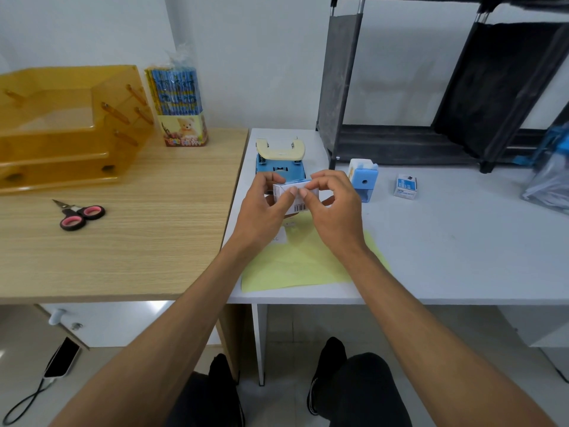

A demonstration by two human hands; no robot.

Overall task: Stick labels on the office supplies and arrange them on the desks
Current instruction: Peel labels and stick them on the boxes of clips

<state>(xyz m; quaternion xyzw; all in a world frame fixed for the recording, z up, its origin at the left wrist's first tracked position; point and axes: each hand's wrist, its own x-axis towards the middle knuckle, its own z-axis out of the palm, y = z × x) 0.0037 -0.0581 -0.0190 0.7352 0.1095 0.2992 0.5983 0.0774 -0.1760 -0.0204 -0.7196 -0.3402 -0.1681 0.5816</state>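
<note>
Small box is up off the white desk, held in both hands right over the yellow label sheet, with the blue hole punch just behind it. Its long axis runs side to side in front of me, barcode face tipped my way. My left hand is curled round the left end, thumb lying across the front. My right hand has the right end, thumb and forefinger pinched at the top edge, meeting my left thumb about mid-box. Can't tell if a label's under those thumbs, it's too small to see. My guess is I'm smoothing one on. For parking it, the right hand is nearer the sharpener and the other little box; the wooden desk lies off left.
</note>
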